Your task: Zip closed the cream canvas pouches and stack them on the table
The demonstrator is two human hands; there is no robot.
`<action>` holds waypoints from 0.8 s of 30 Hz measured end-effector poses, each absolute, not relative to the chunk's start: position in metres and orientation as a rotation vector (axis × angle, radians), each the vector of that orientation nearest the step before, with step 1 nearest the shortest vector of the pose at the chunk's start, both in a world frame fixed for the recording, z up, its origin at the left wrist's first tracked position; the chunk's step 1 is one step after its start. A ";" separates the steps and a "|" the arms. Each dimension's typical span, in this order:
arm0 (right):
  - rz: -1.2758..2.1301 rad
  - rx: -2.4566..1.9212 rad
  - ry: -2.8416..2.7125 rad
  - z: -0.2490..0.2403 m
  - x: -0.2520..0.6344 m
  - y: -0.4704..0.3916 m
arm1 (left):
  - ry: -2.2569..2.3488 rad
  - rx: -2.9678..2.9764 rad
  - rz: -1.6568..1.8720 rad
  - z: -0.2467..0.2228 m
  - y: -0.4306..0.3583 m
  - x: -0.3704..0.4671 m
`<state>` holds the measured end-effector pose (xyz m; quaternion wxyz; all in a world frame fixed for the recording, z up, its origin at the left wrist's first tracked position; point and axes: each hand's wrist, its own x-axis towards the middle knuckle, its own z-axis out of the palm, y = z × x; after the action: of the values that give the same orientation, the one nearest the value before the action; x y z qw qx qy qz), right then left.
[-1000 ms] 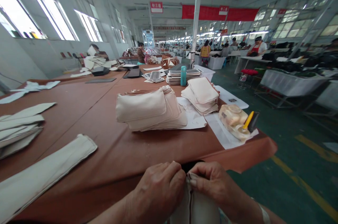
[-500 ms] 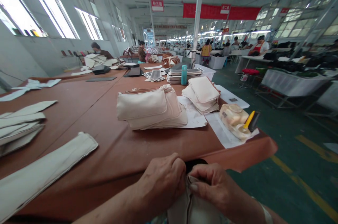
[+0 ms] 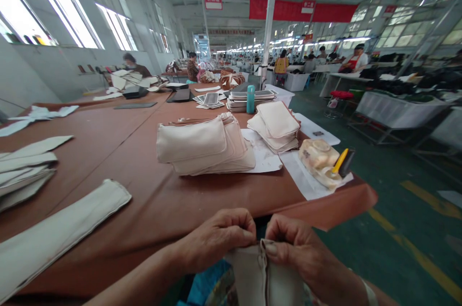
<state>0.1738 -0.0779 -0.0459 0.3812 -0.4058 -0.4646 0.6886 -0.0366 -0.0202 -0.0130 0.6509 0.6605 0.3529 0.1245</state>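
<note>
Cream Cloth (image 3: 274,274) Pinched Beside Brown Table (image 3: 119,157)

Clock directions are read from the cream cloth. A pile of pale pieces (image 3: 25,171) lies at ten o'clock, far from the cloth, with a long cream strip (image 3: 65,238) at nine. A thick stack of cream pieces (image 3: 195,145) rests at eleven. Close in at ten, the left hand (image 3: 220,234) grips the cloth's upper edge between thumb and bent fingers. A blue bottle (image 3: 250,99) stands well beyond at twelve.

The cream cloth, a dark slit or seam down its middle, looks light, soft and easily bent, likely thicker along that line and neither slippery nor fragile. Its top rim, on both sides of the dark line, seems the surest place to take hold. It hangs between and below the hands, just off the near edge of the brown table.

At two o'clock the right hand (image 3: 299,248), a pale band (image 3: 368,291) at its wrist, holds the rim right beside the dark line, thumb on the near face. Out at one, a stained plastic container (image 3: 315,157) and a yellow handle (image 3: 340,160) lie near the table's corner.
</note>
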 end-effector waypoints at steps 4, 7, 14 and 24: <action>1.795 -1.064 -1.104 -0.044 0.172 -0.078 | 0.806 1.604 0.288 -0.011 -0.026 -0.034; 1.817 -1.079 -1.047 -0.041 0.170 -0.078 | 0.862 1.801 0.297 -0.009 -0.031 -0.031; 1.791 -1.133 -1.150 -0.039 0.176 -0.079 | 0.801 2.478 0.392 -0.017 -0.039 -0.027; 1.683 -1.135 -1.249 -0.042 0.179 -0.082 | 0.904 1.589 0.252 -0.012 -0.035 -0.026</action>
<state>0.1789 -0.0822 -0.0422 0.3702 -0.4424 -0.4867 0.6560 -0.0259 -0.0348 -0.0117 0.6035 0.6865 0.3907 0.1087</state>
